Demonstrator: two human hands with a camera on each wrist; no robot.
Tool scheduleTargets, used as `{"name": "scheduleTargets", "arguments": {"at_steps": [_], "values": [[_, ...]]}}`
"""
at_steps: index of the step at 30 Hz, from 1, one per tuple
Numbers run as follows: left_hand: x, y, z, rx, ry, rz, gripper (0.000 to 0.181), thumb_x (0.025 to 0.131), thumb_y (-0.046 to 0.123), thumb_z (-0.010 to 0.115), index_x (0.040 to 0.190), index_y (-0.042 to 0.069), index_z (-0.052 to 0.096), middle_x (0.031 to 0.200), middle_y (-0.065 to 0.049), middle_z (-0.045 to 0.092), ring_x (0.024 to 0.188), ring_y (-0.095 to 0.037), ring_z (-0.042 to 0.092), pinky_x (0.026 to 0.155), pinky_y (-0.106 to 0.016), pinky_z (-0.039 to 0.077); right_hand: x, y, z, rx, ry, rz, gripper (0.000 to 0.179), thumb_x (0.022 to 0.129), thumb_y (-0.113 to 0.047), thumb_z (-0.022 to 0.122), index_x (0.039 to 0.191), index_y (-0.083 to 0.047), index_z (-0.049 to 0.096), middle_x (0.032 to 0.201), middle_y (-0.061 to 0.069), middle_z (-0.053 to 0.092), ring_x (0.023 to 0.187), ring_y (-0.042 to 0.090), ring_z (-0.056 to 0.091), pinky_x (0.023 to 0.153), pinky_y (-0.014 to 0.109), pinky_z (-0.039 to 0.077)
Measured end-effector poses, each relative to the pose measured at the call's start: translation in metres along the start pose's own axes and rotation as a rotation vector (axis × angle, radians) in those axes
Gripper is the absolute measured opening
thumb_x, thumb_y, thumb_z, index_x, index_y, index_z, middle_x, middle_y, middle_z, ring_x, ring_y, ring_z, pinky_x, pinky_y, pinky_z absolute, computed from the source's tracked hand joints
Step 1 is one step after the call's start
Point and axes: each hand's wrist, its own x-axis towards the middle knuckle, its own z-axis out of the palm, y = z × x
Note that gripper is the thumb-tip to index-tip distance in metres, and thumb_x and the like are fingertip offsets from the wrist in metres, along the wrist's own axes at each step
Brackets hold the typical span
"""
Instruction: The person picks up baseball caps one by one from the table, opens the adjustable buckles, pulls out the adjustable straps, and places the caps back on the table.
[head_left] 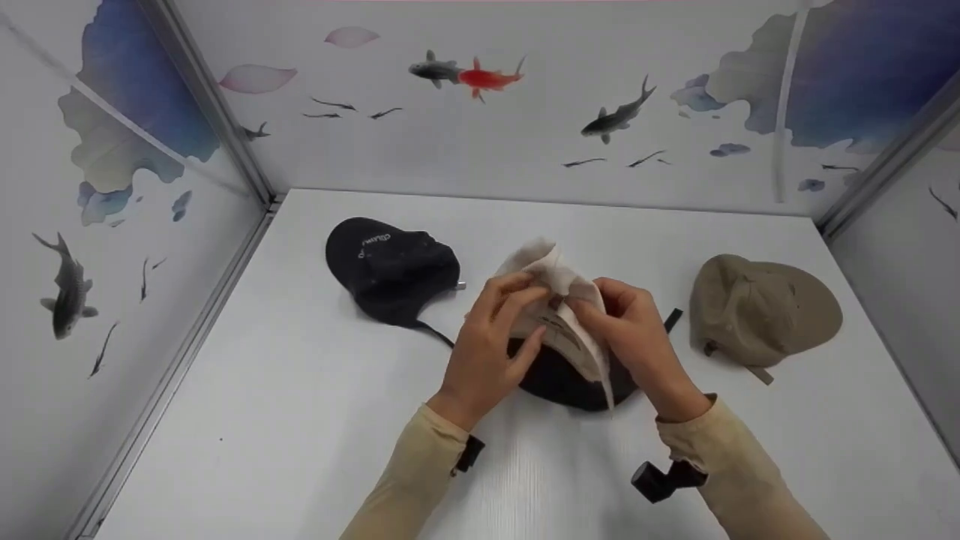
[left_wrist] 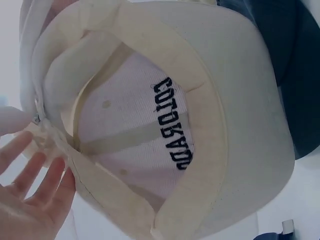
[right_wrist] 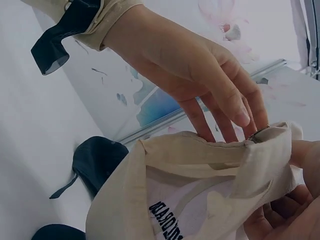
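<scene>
A cream cap (head_left: 581,352) is held up between both hands, its hollow inside facing me. Dark COLORADO lettering (left_wrist: 172,125) shows inside the crown in the left wrist view. The fingertips of my left hand (head_left: 480,360) touch the cap's back band near a small metal buckle (right_wrist: 259,133), with the thumb apart from the cloth. At the other side of the band, my right hand (head_left: 637,330) pinches the cloth between thumb and curled fingers. Directly below lies a black cap (head_left: 562,394), partly hidden by the cream cap and hands.
Another black cap (head_left: 394,262) with white lettering lies at the back left, its strap trailing toward the middle. On the right rests a khaki cap (head_left: 757,311), brim pointing right. White printed panels (head_left: 510,150) enclose the white table (head_left: 285,420) at the back and sides.
</scene>
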Motion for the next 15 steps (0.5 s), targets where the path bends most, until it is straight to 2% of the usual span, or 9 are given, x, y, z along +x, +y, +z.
{"name": "scheduleTargets", "arguments": {"at_steps": [2, 4, 7, 10, 11, 15], "values": [[0.002, -0.001, 0.002, 0.031, -0.026, 0.025, 0.049, 0.089, 0.008, 0.072, 0.135, 0.010, 0.054, 0.143, -0.008, 0.048, 0.131, -0.018, 0.052, 0.108, -0.029, 0.046, -0.001, -0.004, 0.001, -0.018, 0.006, -0.039, 0.012, 0.094, -0.007, 0.067, 0.101, 0.002, 0.067, 0.081, 0.001, 0.069, 0.071, 0.012, 0.065, 0.061, 0.024, 0.055], [0.004, -0.002, 0.003, 0.075, -0.041, 0.026, 0.052, 0.088, 0.007, 0.074, 0.136, 0.011, 0.054, 0.144, -0.008, 0.050, 0.132, -0.020, 0.052, 0.108, -0.031, 0.047, -0.003, -0.006, 0.002, -0.051, 0.014, -0.086, 0.011, 0.093, -0.006, 0.068, 0.099, 0.003, 0.067, 0.081, 0.001, 0.070, 0.070, 0.012, 0.065, 0.061, 0.024, 0.055], [0.005, -0.002, 0.006, 0.091, -0.031, -0.008, 0.045, 0.088, 0.006, 0.074, 0.131, 0.010, 0.060, 0.133, -0.006, 0.060, 0.124, -0.018, 0.059, 0.104, -0.030, 0.050, -0.006, -0.006, 0.006, -0.107, 0.038, -0.167, 0.010, 0.090, -0.002, 0.070, 0.097, 0.004, 0.067, 0.083, 0.003, 0.070, 0.069, 0.012, 0.065, 0.061, 0.023, 0.055], [0.006, -0.003, 0.006, 0.032, 0.007, -0.061, 0.031, 0.089, 0.002, 0.072, 0.119, 0.008, 0.067, 0.119, -0.005, 0.068, 0.113, -0.015, 0.067, 0.095, -0.025, 0.054, -0.010, -0.004, 0.009, -0.203, 0.086, -0.275, 0.018, 0.088, -0.002, 0.073, 0.104, 0.003, 0.064, 0.092, 0.005, 0.070, 0.076, 0.010, 0.066, 0.064, 0.021, 0.055], [0.006, -0.003, 0.006, 0.006, 0.020, -0.076, 0.027, 0.090, 0.001, 0.070, 0.116, 0.008, 0.068, 0.115, -0.005, 0.070, 0.109, -0.014, 0.068, 0.093, -0.024, 0.055, -0.012, -0.004, 0.010, -0.263, 0.111, -0.330, 0.023, 0.088, -0.003, 0.074, 0.107, 0.003, 0.062, 0.096, 0.006, 0.070, 0.078, 0.011, 0.067, 0.066, 0.021, 0.055], [0.006, -0.006, 0.005, -0.076, 0.055, -0.119, 0.018, 0.092, 0.000, 0.066, 0.108, 0.006, 0.070, 0.105, -0.004, 0.073, 0.099, -0.012, 0.070, 0.086, -0.021, 0.057, -0.018, 0.000, 0.015, -0.591, 0.249, -0.672, 0.033, 0.085, -0.010, 0.079, 0.109, 0.000, 0.058, 0.104, 0.012, 0.061, 0.087, 0.019, 0.060, 0.075, 0.024, 0.051]]}}
